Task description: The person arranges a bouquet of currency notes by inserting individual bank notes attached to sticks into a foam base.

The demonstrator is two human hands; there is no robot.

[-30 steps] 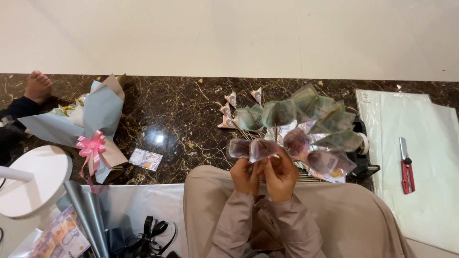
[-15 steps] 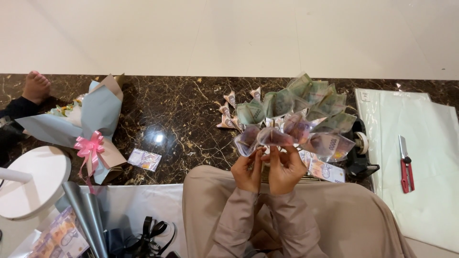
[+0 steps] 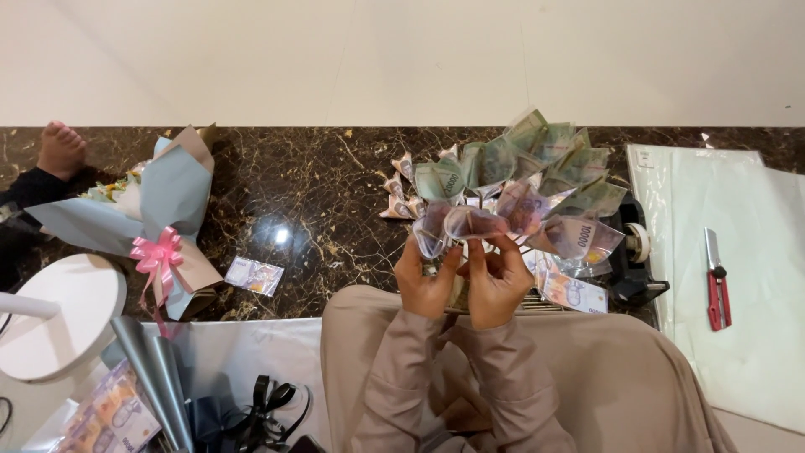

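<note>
A dark marble floor (image 3: pixel 319 193) runs across the middle of the scene. At the right lies a pale sheet of wrapping paper (image 3: pixel 755 277) with a red cutter (image 3: pixel 717 289) on it; at the left lies a blue wrapped bouquet (image 3: pixel 159 201) with a pink bow (image 3: pixel 155 256). In the centre, the cluster of folded banknotes (image 3: pixel 520 184) stands just beyond the person's lap. The left hand (image 3: pixel 426 281) and right hand (image 3: pixel 496 285), side by side, pinch the nearest folded note (image 3: pixel 461 224), fingers closed on its lower edge. A loose banknote (image 3: pixel 254 275) lies on the floor left of them.
</note>
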